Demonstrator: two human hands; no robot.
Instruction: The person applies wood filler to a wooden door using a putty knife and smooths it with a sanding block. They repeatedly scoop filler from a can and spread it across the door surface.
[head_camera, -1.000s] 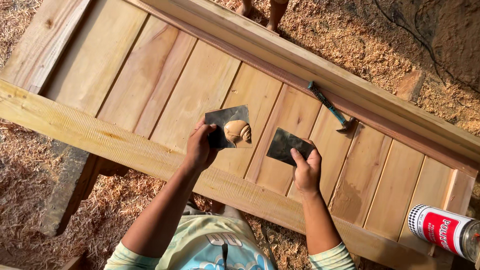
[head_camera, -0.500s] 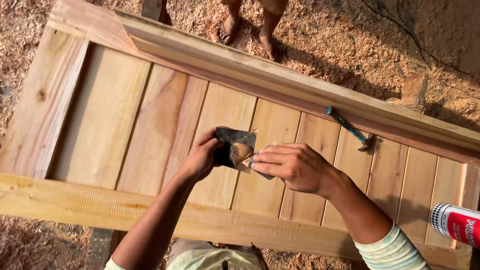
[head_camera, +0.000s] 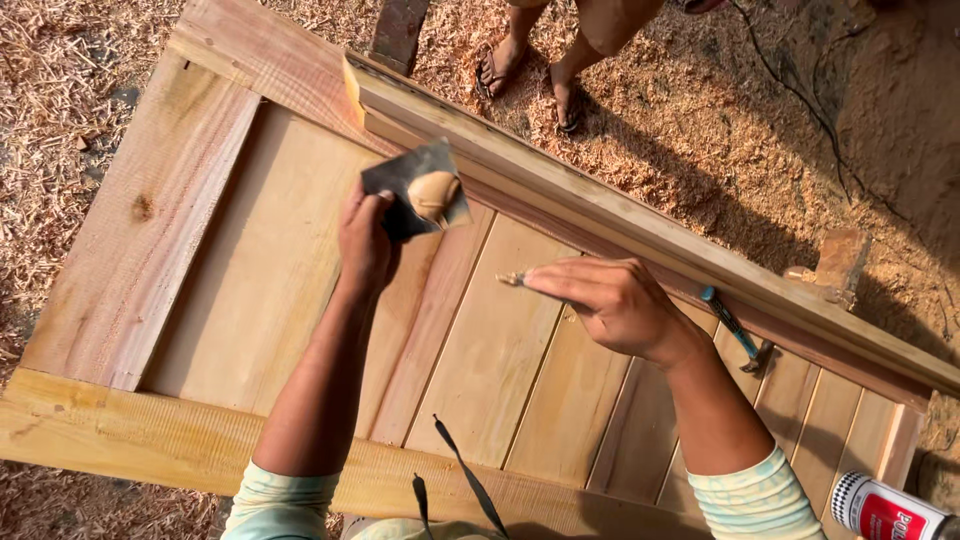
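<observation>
A flat dark metal square with a tan blob of paste (head_camera: 418, 190) on it is gripped level in the left hand (head_camera: 365, 240) so nothing drips, while a small scraper tip (head_camera: 512, 279) is pinched tight in the right hand (head_camera: 610, 305) over the pale wooden plank panel (head_camera: 270, 260).

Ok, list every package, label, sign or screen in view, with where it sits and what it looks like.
Can: bottom right corner, lying on its side past the wooden panel's end; a cylinder with a red label, white lettering and a black-and-white checkered band by its end; partly cut off by the frame.
No signs or screens show.
</observation>
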